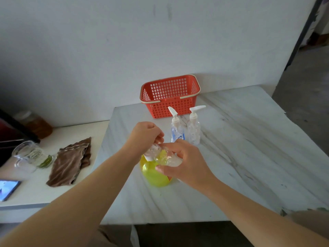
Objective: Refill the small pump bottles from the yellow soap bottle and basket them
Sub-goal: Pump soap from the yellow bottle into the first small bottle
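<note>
Small bottle [166, 158] in right grip [187, 163], pump [151, 152] in left grip [144, 136], over yellow bottle [154, 175]

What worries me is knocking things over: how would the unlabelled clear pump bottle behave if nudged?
The clear pump bottle seems empty, so probably light. Tall and narrow under a long pump head, it would likely tip, then roll. Standing close beside the blue-labelled bottle, it might topple that too.

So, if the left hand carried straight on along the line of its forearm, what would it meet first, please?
Probably the blue-labelled pump bottle just beyond the left hand, with the red basket behind it; height is hard to judge.
</note>
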Motion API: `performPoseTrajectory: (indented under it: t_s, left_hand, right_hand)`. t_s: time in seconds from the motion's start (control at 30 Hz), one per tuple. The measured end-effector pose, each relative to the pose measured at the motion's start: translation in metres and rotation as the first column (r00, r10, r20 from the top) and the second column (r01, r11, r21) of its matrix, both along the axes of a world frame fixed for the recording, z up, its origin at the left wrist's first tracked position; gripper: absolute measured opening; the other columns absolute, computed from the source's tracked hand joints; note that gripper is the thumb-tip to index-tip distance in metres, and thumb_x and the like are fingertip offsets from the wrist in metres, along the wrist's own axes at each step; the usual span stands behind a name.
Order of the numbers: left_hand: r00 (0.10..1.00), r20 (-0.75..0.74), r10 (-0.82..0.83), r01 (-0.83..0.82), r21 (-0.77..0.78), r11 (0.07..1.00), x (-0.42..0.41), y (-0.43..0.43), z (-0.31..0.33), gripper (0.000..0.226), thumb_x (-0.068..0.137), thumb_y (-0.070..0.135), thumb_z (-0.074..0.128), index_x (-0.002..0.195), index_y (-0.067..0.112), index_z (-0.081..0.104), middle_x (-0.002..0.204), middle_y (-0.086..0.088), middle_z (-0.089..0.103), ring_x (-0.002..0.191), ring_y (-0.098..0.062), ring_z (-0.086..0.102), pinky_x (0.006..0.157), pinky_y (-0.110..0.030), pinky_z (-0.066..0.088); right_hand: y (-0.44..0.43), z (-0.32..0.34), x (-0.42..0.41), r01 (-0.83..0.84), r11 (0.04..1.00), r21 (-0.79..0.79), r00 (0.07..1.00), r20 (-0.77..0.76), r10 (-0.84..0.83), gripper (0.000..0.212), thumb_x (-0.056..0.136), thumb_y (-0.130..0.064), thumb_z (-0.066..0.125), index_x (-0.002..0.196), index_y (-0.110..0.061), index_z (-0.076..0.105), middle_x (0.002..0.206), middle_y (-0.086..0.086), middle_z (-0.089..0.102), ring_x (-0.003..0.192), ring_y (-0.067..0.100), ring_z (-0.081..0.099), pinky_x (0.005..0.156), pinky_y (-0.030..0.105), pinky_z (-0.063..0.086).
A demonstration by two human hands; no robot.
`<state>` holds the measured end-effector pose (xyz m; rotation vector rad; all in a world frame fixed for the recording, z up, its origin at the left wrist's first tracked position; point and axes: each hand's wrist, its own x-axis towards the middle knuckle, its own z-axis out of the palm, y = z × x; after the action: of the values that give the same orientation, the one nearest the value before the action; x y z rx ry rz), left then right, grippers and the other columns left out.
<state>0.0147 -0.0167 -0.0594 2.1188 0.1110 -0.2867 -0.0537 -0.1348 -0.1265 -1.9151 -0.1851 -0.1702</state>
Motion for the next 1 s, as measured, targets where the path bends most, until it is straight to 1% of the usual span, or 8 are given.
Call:
performPoseTrajectory:
  t_s: [0.1,0.17,0.37,0.53,0.67,0.8,0.93,1.0]
  left_hand:
    - [1.000,-0.022,0.019,-0.019,-0.028,0.999,0.000,-0.001,-0.001,0.019,0.082,0.002,0.049,0.072,0.002,0.065,0.074,-0.013,0.070,0.069,-0.024,0.061,0.070,-0.031,0.050]
    - [1.000,-0.022,0.012,-0.013,-0.027,1.000,-0.001,-0.001,-0.003,0.021,0.082,0.002,0.047,0.070,0.003,0.064,0.072,-0.014,0.069,0.069,-0.025,0.061,0.071,-0.032,0.050]
    - [1.000,-0.010,-0.002,0.001,-0.007,1.000,-0.002,-0.001,-0.010,0.025,0.082,0.003,0.044,0.070,0.004,0.065,0.070,-0.012,0.069,0.068,-0.025,0.061,0.077,-0.037,0.052]
    - [1.000,-0.017,0.004,-0.004,-0.015,1.000,-0.004,0.000,-0.007,0.024,0.082,0.004,0.047,0.067,0.006,0.065,0.069,-0.009,0.069,0.069,-0.023,0.061,0.077,-0.035,0.051]
    - [1.000,-0.001,-0.022,0.022,-0.034,0.999,-0.003,-0.001,0.001,0.019,0.085,0.004,0.049,0.075,0.003,0.066,0.072,-0.010,0.070,0.069,-0.020,0.062,0.074,-0.030,0.052]
    - [1.000,0.008,-0.005,0.005,-0.025,1.000,-0.002,-0.001,0.000,0.022,0.084,0.002,0.047,0.072,0.004,0.065,0.071,-0.010,0.069,0.069,-0.021,0.062,0.076,-0.032,0.052]
    - [1.000,-0.015,-0.008,0.008,0.006,1.000,0.000,-0.001,-0.004,0.025,0.084,0.002,0.044,0.071,0.004,0.065,0.073,-0.011,0.071,0.068,-0.022,0.063,0.077,-0.033,0.053]
    - [1.000,-0.016,-0.014,0.014,0.010,1.000,-0.001,-0.001,-0.007,0.026,0.083,0.002,0.043,0.070,0.005,0.065,0.074,-0.012,0.071,0.068,-0.023,0.063,0.078,-0.034,0.053]
  right_hand:
    - [0.000,-0.001,0.000,-0.003,1.000,-0.006,1.000,-0.006,0.003,0.055,0.054,-0.059,0.066,0.106,-0.043,0.067,0.081,-0.011,0.055,0.082,0.004,0.056,0.071,0.012,0.040]
    - [-0.002,-0.002,0.000,0.000,1.000,-0.012,1.000,-0.013,0.000,0.055,0.054,-0.059,0.066,0.107,-0.044,0.066,0.079,-0.013,0.053,0.081,0.002,0.054,0.070,0.011,0.039]
    - [-0.001,-0.006,-0.003,-0.006,1.000,0.014,0.999,-0.049,0.007,0.057,0.053,-0.058,0.067,0.108,-0.045,0.066,0.083,-0.009,0.055,0.087,0.006,0.058,0.078,0.020,0.048]
    - [-0.001,-0.004,-0.002,-0.003,1.000,-0.006,0.999,-0.033,0.003,0.052,0.053,-0.057,0.067,0.105,-0.049,0.065,0.081,-0.010,0.054,0.079,0.004,0.054,0.071,0.012,0.040]
    - [-0.001,0.002,-0.002,-0.012,1.000,0.005,1.000,0.001,0.012,0.042,0.056,-0.052,0.072,0.094,-0.060,0.058,0.083,-0.007,0.056,0.081,0.005,0.056,0.071,0.013,0.042]
    - [0.000,0.001,-0.001,-0.023,1.000,0.018,1.000,-0.016,0.023,0.041,0.053,-0.059,0.067,0.093,-0.062,0.057,0.083,-0.010,0.056,0.082,0.002,0.055,0.073,0.012,0.041]
    - [0.001,-0.005,0.000,-0.030,0.998,0.056,0.999,-0.030,0.032,0.042,0.053,-0.056,0.070,0.090,-0.069,0.056,0.088,-0.009,0.060,0.090,0.006,0.060,0.084,0.031,0.053]
    - [0.001,-0.006,-0.001,-0.038,0.998,0.059,0.999,-0.030,0.040,0.042,0.054,-0.055,0.071,0.091,-0.069,0.057,0.088,-0.009,0.059,0.089,0.007,0.060,0.084,0.036,0.054]
